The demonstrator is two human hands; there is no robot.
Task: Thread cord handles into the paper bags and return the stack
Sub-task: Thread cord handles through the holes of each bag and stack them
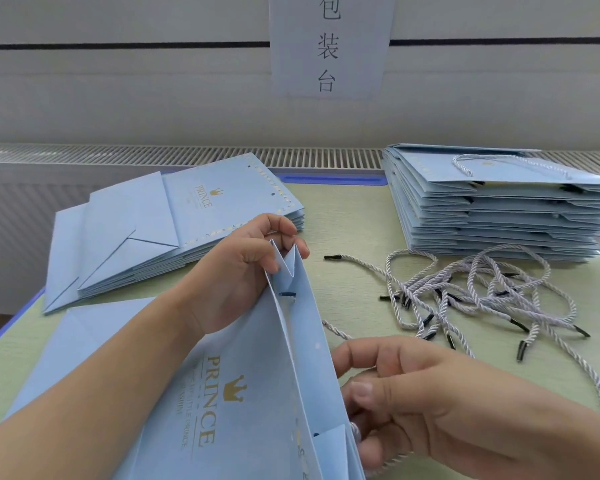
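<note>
Left hand (238, 271) pinching gusset of pale-blue PRINCE paper bag (222, 393), tilted over table (mouth agape); right hand (430, 403) curled around twisted cord (392, 459) near rim. Risk: tip slipping, hole tearing.

A pale green surface (354, 216) with a blue rim (329, 179) along its far edge fills the lower part of the view. Behind it runs a long white ribbed grille (194, 156), like the top of a radiator. Above that rises a light grey wall (118, 109) crossed by a thin dark line (118, 46). A white paper sign (329, 46) with three dark characters hangs on the wall. The light is soft and even.
</note>
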